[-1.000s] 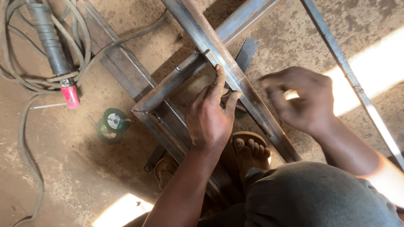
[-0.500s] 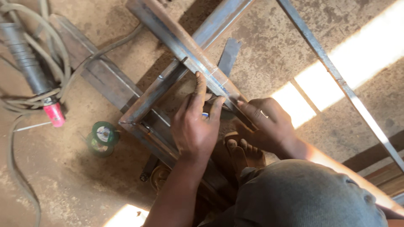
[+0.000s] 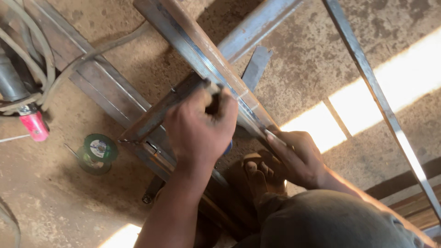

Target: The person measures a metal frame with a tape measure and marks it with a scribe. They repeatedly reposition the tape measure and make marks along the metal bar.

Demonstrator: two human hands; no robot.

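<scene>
Steel bar (image 3: 216, 69) under L hand (image 3: 200, 128) (R hand (image 3: 298, 158) lower).

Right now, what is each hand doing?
Left hand: closed around the end of a crossing steel bar.
Right hand: fingers curled against the long steel bar; a firm grip cannot be told.
</scene>
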